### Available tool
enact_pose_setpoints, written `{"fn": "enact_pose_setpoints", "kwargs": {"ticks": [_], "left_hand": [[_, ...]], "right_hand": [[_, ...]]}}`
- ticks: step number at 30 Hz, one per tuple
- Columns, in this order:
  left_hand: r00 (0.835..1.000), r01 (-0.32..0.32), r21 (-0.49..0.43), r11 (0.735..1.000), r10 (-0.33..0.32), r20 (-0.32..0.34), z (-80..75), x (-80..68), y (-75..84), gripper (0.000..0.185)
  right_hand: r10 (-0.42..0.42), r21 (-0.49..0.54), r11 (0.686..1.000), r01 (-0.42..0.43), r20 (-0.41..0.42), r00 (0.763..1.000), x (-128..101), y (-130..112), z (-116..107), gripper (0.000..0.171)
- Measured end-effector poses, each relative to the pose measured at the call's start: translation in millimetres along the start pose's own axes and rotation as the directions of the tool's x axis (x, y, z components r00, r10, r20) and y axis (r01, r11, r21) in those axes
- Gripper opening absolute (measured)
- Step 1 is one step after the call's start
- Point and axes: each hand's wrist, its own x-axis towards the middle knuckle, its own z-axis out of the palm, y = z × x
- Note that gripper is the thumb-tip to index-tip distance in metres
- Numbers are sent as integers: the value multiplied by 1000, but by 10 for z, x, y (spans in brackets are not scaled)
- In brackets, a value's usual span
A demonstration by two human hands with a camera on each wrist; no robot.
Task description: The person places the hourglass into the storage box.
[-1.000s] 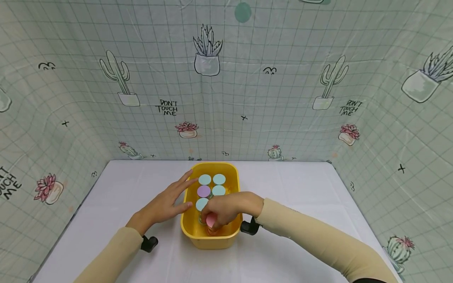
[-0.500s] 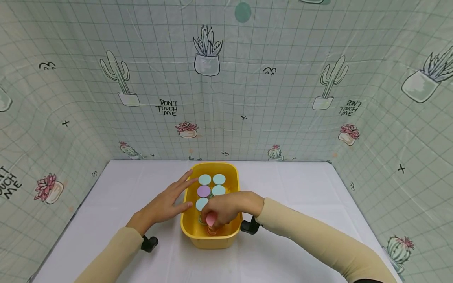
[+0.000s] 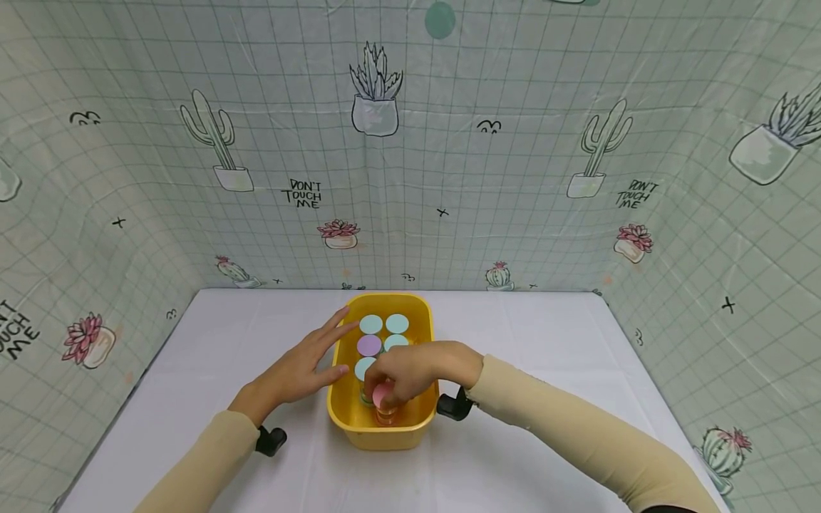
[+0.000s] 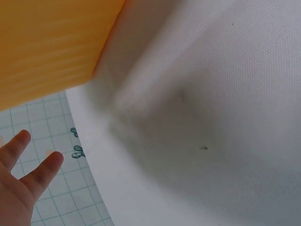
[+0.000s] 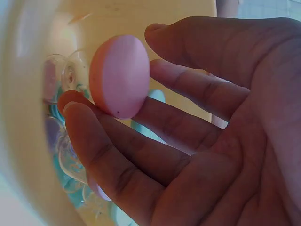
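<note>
A yellow plastic tub [image 3: 385, 440] stands in the middle of the table. Inside, small clear round pieces with flat tops stand in two columns: light-blue tops [image 3: 397, 324] and a purple top [image 3: 368, 345]. My right hand [image 3: 413, 370] reaches over the tub's right rim, with curled fingers round a piece with a pink top [image 3: 382, 393] and an orange lower part near the tub's front end. In the right wrist view the pink top [image 5: 126, 75] sits among the fingers. Along the tub's left rim, my left hand [image 3: 298, 367] lies with fingers spread and straight. What the right hand covers is hidden.
A white cloth [image 3: 551, 399] covers the table. Behind and at both sides hang grid-patterned sheets [image 3: 442, 157] with printed cactus drawings. Clear pieces with teal parts [image 5: 70, 160] crowd beside the right hand in the right wrist view.
My right hand has risen slightly with the pink-topped piece, and more of its orange lower part shows. The left hand and the tub keep their places.
</note>
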Motion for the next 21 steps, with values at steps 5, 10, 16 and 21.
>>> {"fn": "enact_pose_setpoints", "kwargs": {"ticks": [5,10,16,21], "left_hand": [[1000,-2,4,1000,2,-2,3,3,-12,69],[1000,-14,2,1000,14,-6,3,3,-9,68],[1000,-5,2,1000,5,2,-7,3,2,69],[1000,-2,-6,1000,2,6,-11,0,1,69]], "right_hand": [[-6,8,1000,6,-20,1000,-21,-6,-32,23],[9,28,1000,-8,-34,999,-61,-24,-63,25],[9,45,999,-7,-55,998,-113,-33,-92,25],[3,62,998,2,-76,997,-157,-27,-118,18]]}}
